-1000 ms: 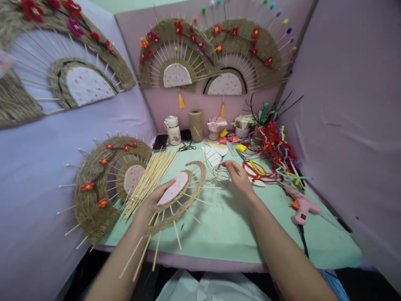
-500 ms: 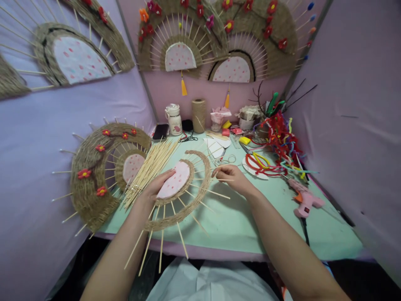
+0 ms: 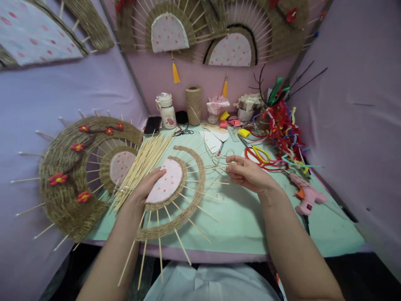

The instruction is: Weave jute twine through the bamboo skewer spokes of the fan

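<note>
left hand grips the light-looking, fragile-spoked fan by its seemingly firmer centre; right hand curls beside it, grasp unclear.

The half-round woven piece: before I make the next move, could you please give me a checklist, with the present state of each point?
1. Left hand grips the woven piece: ok, the thumb lies on the spotted panel.
2. Twine is held by the right hand: cannot tell, the strands at its fingertips are too thin.
3. Outer twine band covers the sticks to their tips: not ok, bare ends stick out.
4. Glue gun lies apart from the piece: ok, it is at the table's right side.
5. Glue gun is cold: cannot tell.
6. Scissors are untouched by the hands: ok.
</note>
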A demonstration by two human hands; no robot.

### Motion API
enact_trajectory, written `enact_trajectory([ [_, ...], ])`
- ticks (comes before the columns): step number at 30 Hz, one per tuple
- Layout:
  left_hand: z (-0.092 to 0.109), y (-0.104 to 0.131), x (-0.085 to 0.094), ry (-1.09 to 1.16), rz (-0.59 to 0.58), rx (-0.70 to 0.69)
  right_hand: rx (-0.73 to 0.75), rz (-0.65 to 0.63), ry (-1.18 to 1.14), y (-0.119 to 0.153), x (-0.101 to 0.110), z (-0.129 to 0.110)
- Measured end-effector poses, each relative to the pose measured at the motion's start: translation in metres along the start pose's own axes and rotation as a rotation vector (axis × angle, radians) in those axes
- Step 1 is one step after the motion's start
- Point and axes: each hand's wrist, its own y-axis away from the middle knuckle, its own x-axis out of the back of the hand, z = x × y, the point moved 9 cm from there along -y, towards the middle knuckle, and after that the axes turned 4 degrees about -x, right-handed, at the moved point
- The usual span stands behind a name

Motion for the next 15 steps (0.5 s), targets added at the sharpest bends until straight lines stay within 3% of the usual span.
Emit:
enact_trajectory([
  [9,-0.001,0.004,0.001,-0.011,0.001,-0.001,0.091,0.093,-0.151,0.005,0.022,-0.015],
  [15,-0.002,0.003,0.004,0.047,-0.034,-0.017,0.099,0.131,-0.153,-0.004,0.022,-0.009],
])
